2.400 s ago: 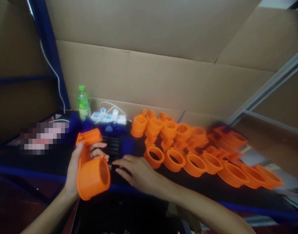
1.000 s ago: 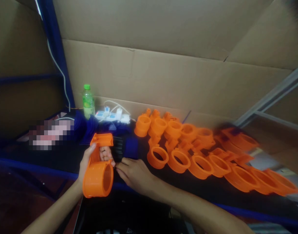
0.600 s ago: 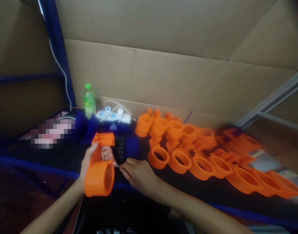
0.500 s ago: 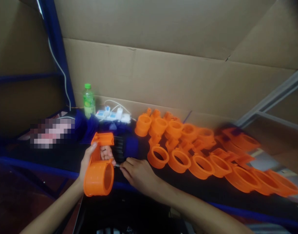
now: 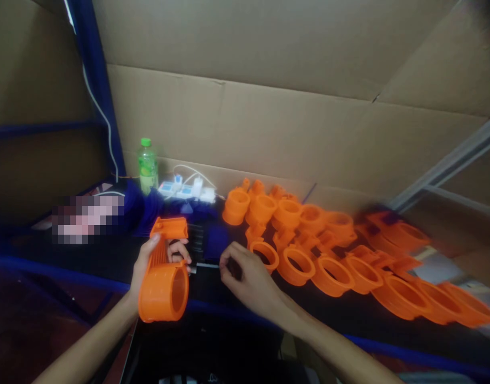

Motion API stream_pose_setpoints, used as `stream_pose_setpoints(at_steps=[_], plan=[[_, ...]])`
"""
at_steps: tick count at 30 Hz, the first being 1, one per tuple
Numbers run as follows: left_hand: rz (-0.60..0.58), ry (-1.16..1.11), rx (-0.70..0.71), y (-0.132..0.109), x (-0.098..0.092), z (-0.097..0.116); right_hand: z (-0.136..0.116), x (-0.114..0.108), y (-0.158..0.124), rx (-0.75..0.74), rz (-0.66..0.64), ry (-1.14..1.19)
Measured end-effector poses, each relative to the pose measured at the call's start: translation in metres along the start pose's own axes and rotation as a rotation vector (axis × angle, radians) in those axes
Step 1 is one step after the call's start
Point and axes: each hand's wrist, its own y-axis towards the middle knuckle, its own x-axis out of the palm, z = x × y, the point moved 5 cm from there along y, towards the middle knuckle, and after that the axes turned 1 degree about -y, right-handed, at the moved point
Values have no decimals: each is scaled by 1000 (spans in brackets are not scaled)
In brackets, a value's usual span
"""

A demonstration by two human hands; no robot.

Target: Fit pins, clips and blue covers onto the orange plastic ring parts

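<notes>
- Head view, left hand (image 5: 144,262): fingers wrapped round the orange part (image 5: 163,293), which is held tilted above the front edge of the worktop (image 5: 93,261), left of centre.
- Head view, right hand (image 5: 251,274): held over the front edge, just right of the orange part and apart from it; fingers bent into a ring, but whether anything is pinched cannot be told.
- Between the hands: a pale stub (image 5: 192,270) beside the orange part, and a thin pale strip (image 5: 207,265); contact with the right fingers is unclear.
- Behind: a black ribbed item (image 5: 196,240) and a blue block (image 5: 215,242).
- Towards the back edge, left: bottle (image 5: 148,170) and power strip (image 5: 184,190).
- Towards the right end: back row (image 5: 289,220) and front row (image 5: 327,287) of similar orange pieces.
- Step, as judged: small-piece work at the steadied orange part.
- Next move, as judged: a precise right-hand pinch is called for, with the orange part held firm.
</notes>
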Motion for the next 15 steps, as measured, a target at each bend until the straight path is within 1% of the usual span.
stream_pose_setpoints(at_steps=[4, 7, 11, 15], plan=[[14, 83, 23, -1, -1, 2, -7, -27, 8, 49, 100, 178], [8, 156, 54, -1, 1, 2, -9, -39, 15, 77, 136, 289], [-13, 199, 87, -3, 4, 1, -11, -43, 23, 107, 150, 339], [-39, 235, 116, -5, 6, 0, -13, -40, 26, 143, 138, 342]])
